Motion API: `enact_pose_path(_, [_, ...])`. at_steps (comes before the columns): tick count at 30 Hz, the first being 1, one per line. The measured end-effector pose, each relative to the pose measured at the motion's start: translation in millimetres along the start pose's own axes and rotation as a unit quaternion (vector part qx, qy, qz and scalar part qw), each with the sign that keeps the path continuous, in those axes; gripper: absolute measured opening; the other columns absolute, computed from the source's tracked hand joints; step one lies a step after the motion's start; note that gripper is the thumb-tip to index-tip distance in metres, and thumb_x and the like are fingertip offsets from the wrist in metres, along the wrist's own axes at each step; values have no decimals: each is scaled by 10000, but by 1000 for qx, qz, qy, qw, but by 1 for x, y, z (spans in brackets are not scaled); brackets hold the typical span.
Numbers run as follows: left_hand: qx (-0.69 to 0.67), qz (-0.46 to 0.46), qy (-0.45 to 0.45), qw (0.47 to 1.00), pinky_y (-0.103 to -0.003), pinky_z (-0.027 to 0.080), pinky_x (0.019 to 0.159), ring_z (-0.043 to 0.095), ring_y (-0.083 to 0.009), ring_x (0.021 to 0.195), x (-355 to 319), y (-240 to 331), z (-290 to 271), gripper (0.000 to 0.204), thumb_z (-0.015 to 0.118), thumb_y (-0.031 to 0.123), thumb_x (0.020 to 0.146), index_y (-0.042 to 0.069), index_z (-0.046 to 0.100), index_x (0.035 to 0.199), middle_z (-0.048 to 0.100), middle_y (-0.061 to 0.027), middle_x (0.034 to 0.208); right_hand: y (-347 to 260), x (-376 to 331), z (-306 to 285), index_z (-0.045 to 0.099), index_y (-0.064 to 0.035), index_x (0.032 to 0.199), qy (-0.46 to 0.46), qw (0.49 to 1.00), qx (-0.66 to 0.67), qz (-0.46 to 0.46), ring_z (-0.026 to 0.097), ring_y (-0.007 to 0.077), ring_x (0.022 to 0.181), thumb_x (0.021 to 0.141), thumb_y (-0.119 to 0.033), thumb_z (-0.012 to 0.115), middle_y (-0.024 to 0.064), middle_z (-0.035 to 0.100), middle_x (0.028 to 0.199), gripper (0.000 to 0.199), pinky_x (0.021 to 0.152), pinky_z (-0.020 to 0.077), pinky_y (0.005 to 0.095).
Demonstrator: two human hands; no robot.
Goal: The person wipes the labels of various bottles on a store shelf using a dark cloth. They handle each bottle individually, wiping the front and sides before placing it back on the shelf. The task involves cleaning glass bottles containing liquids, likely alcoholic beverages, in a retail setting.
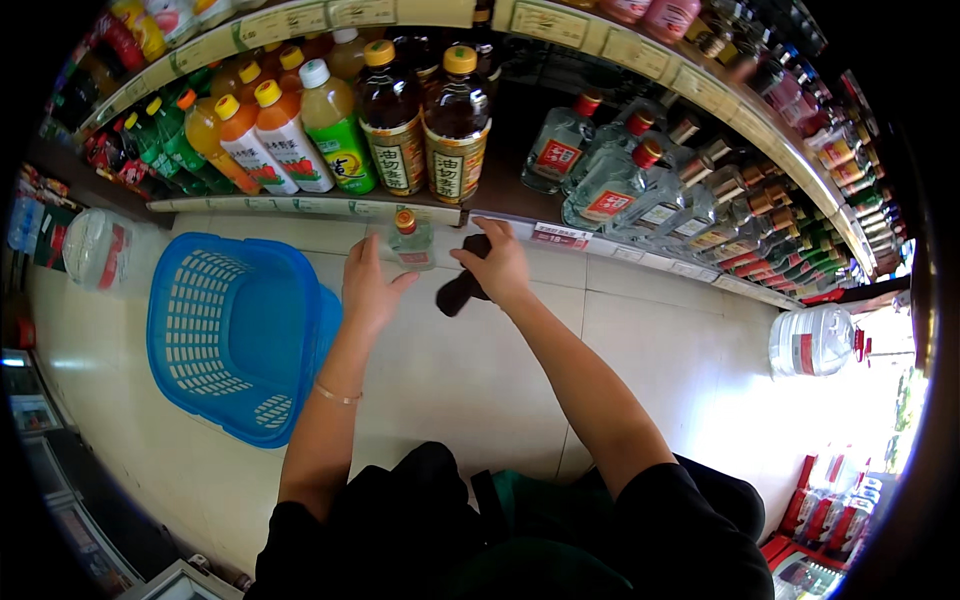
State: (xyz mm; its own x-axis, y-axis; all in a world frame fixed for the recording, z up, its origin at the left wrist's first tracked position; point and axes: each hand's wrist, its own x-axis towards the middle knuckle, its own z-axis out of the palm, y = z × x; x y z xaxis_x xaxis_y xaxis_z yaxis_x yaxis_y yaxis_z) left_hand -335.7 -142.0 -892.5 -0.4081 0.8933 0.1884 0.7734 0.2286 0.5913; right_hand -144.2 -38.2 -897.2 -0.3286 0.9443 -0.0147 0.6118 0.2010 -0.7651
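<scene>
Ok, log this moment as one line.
left hand: open, beside clear bottle | right hand: at dark item, hold unclear | blue basket: on floor, left of both hands

The tiled floor [470, 385] bears a blue basket [265, 325] (slatted sides); the lower shelf [507, 203] carries rows of bottles [457, 130].

Pale tiled floor [500, 390] beneath shop shelves [507, 207], bright light at right.
</scene>
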Motion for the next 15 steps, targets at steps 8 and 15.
enact_pose_path(8, [-353, 142, -65, 923, -379, 471, 993, 575, -301, 1176, 74, 127, 61, 597, 782, 166, 821, 29, 510, 1335, 573, -188, 1280, 5, 4, -84, 613, -15, 1214, 184, 976, 78, -90, 635, 341, 1011, 772, -222, 802, 172, 607, 1177, 524, 860, 525, 396])
enact_pose_path(15, [-275, 80, -89, 954, -361, 456, 1025, 535, -247, 1245, 166, 157, 140, 917, 838, 64, 723, 76, 335, 1490, 528, -160, 1372, 5, -14, -134, 619, -12, 1182, 188, 973, 108, -86, 662, 302, 912, 772, -179, 806, 145, 659, 1017, 481, 815, 536, 372])
